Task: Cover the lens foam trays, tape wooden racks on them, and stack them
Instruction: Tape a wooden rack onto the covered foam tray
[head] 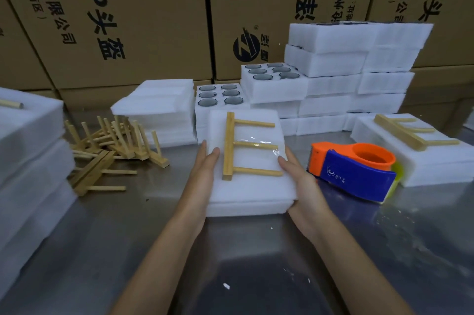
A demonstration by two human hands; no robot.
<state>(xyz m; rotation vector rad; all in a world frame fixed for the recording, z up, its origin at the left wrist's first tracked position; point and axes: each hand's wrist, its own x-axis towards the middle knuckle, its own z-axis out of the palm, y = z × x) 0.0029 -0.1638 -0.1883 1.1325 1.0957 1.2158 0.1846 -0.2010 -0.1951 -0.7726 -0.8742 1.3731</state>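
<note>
Both hands clasp one covered tray from its sides, low centre on the steel bench. Left hand: fingers straight along the tray's left edge, fingertips resting on the foam top; a flat hold, not curled. Right hand: palm against the right side, thumb laid over the top edge, the other fingers hidden behind the tray.

Between the two grips, a wooden rack lies flat on the foam cover, spine toward the left hand, three pegs pointing to the right hand. Clear tape crosses the middle peg.

Just beyond the right hand: tape dispenser, orange and blue, on the bench. Past it, a second tray with its own rack on top.

Beyond the left hand: a loose heap of racks; further out, stacked trays at the frame edge.

Ahead of both grips: foam sheets, open trays showing dark lenses, a taller foam stack, cartons behind.
</note>
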